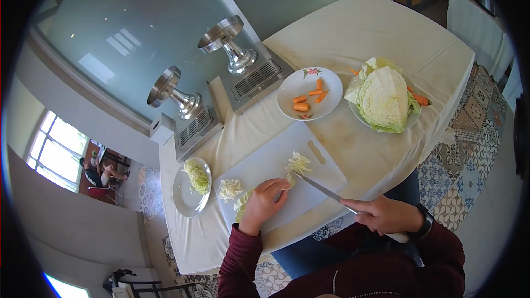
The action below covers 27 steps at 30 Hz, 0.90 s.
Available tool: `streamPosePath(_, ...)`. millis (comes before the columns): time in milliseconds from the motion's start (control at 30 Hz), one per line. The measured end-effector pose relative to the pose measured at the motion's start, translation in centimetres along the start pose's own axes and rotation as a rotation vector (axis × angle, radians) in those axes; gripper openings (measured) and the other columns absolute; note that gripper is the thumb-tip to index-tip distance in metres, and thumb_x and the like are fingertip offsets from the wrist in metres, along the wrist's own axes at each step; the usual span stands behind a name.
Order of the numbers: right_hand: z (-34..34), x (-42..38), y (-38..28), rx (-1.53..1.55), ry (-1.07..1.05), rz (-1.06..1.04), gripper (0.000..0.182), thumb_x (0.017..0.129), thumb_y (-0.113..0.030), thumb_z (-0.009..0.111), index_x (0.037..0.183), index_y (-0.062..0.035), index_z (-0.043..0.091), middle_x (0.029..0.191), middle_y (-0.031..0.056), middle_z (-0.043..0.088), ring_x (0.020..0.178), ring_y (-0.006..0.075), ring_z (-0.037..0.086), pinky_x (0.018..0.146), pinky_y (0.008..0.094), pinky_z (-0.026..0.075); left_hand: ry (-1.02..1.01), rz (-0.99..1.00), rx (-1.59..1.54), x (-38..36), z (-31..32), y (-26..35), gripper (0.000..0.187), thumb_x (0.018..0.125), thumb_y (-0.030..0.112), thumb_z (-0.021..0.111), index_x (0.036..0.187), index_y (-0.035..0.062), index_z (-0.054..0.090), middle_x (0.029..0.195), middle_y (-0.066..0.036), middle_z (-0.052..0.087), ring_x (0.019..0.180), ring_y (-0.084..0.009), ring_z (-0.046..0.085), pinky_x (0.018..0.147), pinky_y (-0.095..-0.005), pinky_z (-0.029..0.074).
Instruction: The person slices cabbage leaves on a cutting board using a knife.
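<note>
My right hand [383,213] is wrapped round the handle of a knife [326,189], whose tip touches cut cabbage [298,164] on the white cutting board [276,157]. My left hand [268,201] has its fingers curled beside the blade tip, over the board; what lies under them is mostly hidden. Pale green cabbage leaf [242,204] shows next to that hand. A heap of finely chopped cabbage [230,189] sits at the board's left end. Left of the board, a white plate [182,194] holds shredded cabbage [196,176].
A flowered bowl [287,91] with several carrot pieces [301,107] stands behind the board. Further right, a large cabbage [382,98] and carrots [422,100] share a plate. Two metal stands [241,60] [187,105] line the back edge. A person [99,175] sits far left.
</note>
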State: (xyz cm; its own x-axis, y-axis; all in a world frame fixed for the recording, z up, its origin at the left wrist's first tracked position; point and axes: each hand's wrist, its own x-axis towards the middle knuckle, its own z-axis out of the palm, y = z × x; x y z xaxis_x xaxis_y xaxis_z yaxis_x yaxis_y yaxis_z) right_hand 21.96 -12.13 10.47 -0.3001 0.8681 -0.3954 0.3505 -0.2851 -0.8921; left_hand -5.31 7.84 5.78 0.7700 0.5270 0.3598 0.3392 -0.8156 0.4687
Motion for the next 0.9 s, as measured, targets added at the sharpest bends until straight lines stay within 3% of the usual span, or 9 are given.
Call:
streamPosePath(167,-0.3,-0.1,-1.2,0.027,-0.016,0.016,0.055,0.100,-0.019,0.051,0.152,-0.0113,0.038,0.067,0.0109,0.065,0.046,0.0189,0.058,0.056,0.0305,0.051,0.018,0.115,0.135,-0.4,0.7,0.0,0.016,0.079,0.002,0.071,0.095,0.0045,0.067,0.097,-0.009,0.070,0.086,-0.0265,0.069,0.077,-0.0359,0.057)
streamPosePath(367,0.6,1.2,-0.9,-0.038,0.045,-0.080,0.053,0.098,-0.018,0.054,0.149,-0.0094,0.042,0.071,0.0185,0.065,0.054,0.0289,0.061,0.062,0.0357,0.050,0.002,0.185,0.131,-0.2,1.9,1.6,0.016,0.075,-0.001,0.072,0.089,0.0050,0.067,0.087,-0.008,0.067,0.079,-0.0264,0.067,0.071,-0.0360,0.056)
streamPosePath(567,1.0,2.2,-0.7,-0.094,0.042,-0.130,0.053,0.098,-0.020,0.054,0.148,-0.0079,0.043,0.071,0.0193,0.064,0.062,0.0331,0.063,0.067,0.0389,0.050,-0.026,0.172,0.166,-0.6,2.1,1.6,0.015,0.076,0.002,0.072,0.088,0.0022,0.064,0.091,-0.009,0.063,0.085,-0.0274,0.066,0.075,-0.0376,0.056)
streamPosePath(900,1.4,3.3,0.7,-0.164,0.070,-0.204,0.056,0.097,-0.020,0.053,0.151,-0.0120,0.039,0.070,0.0199,0.063,0.061,0.0361,0.063,0.064,0.0415,0.050,0.023,0.142,0.165,-1.0,2.9,1.6,0.017,0.075,0.003,0.074,0.090,0.0033,0.065,0.093,-0.009,0.064,0.087,-0.0281,0.066,0.076,-0.0379,0.056)
